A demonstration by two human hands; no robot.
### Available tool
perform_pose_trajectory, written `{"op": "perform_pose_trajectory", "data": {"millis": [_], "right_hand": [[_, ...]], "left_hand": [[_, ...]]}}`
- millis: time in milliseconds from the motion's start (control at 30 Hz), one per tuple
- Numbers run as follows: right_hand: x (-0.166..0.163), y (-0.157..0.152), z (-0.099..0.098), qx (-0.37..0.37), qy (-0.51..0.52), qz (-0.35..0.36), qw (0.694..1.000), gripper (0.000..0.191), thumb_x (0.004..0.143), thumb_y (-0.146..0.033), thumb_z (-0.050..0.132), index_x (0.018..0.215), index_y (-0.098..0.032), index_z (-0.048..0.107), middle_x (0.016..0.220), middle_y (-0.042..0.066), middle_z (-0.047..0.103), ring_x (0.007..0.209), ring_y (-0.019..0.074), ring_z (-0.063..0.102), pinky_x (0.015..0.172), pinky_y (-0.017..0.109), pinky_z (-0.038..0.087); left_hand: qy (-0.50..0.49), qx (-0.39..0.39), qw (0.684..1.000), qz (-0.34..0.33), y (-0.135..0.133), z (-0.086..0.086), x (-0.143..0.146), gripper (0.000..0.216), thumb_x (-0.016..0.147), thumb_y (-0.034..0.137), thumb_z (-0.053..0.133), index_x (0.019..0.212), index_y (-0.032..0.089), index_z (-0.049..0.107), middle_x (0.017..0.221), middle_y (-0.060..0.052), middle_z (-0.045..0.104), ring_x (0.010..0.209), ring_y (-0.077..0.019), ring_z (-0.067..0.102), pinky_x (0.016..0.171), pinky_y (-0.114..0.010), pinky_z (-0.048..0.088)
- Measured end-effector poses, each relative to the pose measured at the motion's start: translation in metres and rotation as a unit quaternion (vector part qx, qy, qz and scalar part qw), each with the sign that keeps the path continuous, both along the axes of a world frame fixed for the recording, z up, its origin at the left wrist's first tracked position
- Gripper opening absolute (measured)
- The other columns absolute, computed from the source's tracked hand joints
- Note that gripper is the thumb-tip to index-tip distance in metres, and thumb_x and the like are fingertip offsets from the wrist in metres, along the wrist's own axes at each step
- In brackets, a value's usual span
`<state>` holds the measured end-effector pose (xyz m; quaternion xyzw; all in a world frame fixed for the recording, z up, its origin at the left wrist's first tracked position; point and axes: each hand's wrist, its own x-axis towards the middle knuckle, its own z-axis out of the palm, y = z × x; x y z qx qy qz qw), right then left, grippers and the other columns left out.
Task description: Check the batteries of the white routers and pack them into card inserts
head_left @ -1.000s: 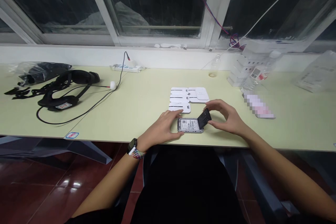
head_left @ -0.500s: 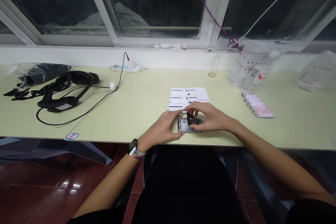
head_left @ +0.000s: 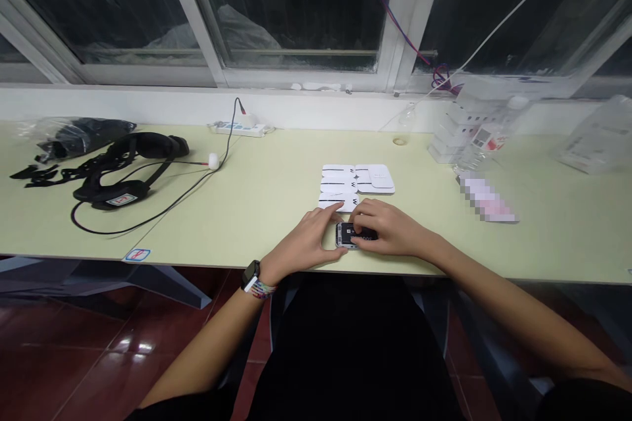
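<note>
A small white-and-grey electronic device (head_left: 339, 234) with an open battery bay lies near the table's front edge. In the bay a black battery (head_left: 348, 232) with pale print lies flat, its right part hidden under my right hand. My left hand (head_left: 303, 241) steadies the device's left end, thumb at the near edge and fingers at the far side. The fingertips and thumb of my right hand (head_left: 388, 227) are closed on the battery from above. Just beyond the hands are several white rounded covers (head_left: 338, 185), some marked with a black line and a W-like logo.
On the left are a black headset (head_left: 111, 191) with a cable, a bagged black item (head_left: 81, 137) and a power strip (head_left: 240, 129). To the right stand a plastic bottle (head_left: 476, 145), white boxes (head_left: 447, 145), a blurred packet (head_left: 488, 200) and a translucent jug (head_left: 590, 138).
The battery was tilted up in my right hand and now lies flat in the bay, covering the white label. My right hand has lowered with it; my left hand stays at the device.
</note>
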<state>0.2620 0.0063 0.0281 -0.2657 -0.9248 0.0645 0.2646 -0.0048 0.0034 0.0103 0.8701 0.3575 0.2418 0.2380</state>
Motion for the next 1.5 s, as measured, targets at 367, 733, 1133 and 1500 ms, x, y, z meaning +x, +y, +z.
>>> {"op": "perform_pose_trajectory", "data": {"millis": [367, 733, 1133, 1500], "right_hand": [[-0.023, -0.063, -0.046, 0.027, -0.039, -0.081, 0.996, 0.088, 0.111, -0.049, 0.061, 0.181, -0.021, 0.017, 0.179, 0.018, 0.039, 0.168, 0.0395, 0.035, 0.133, 0.068, 0.040], [0.059, 0.029, -0.026, -0.020, -0.057, -0.264, 0.963, 0.055, 0.114, -0.047, 0.047, 0.159, -0.019, 0.060, 0.170, 0.019, 0.055, 0.163, 0.0425, 0.044, 0.131, 0.074, 0.038], [0.048, 0.050, -0.004, 0.037, -0.047, -0.220, 0.974, 0.014, 0.098, -0.025, 0.065, 0.092, -0.023, 0.077, 0.089, 0.007, 0.081, 0.087, 0.0268, 0.076, 0.117, 0.057, 0.052], [0.019, -0.010, -0.001, -0.353, 0.275, -0.200, 0.872, 0.038, 0.087, -0.048, 0.079, 0.114, -0.022, 0.083, 0.076, 0.002, 0.070, 0.073, 0.0219, 0.065, 0.066, 0.034, 0.050]], "left_hand": [[0.002, 0.009, 1.000, -0.007, 0.003, -0.005, -0.001, 0.090, 0.096, 0.041, 0.080, 0.172, 0.031, 0.032, 0.152, -0.013, 0.064, 0.142, -0.0377, 0.059, 0.122, -0.057, 0.047], [0.028, 0.038, 0.999, -0.025, 0.004, -0.003, -0.001, 0.061, 0.099, 0.042, 0.078, 0.154, 0.031, 0.056, 0.146, -0.010, 0.066, 0.137, -0.0362, 0.060, 0.119, -0.055, 0.049], [0.033, 0.053, 0.998, -0.022, 0.002, -0.003, -0.002, 0.050, 0.101, 0.042, 0.077, 0.146, 0.028, 0.063, 0.142, -0.009, 0.067, 0.135, -0.0340, 0.060, 0.118, -0.052, 0.049], [-0.011, -0.022, 0.999, 0.021, 0.004, -0.008, -0.003, 0.103, 0.088, 0.033, 0.086, 0.173, 0.029, 0.030, 0.146, -0.014, 0.068, 0.139, -0.0396, 0.061, 0.117, -0.057, 0.049]]}}
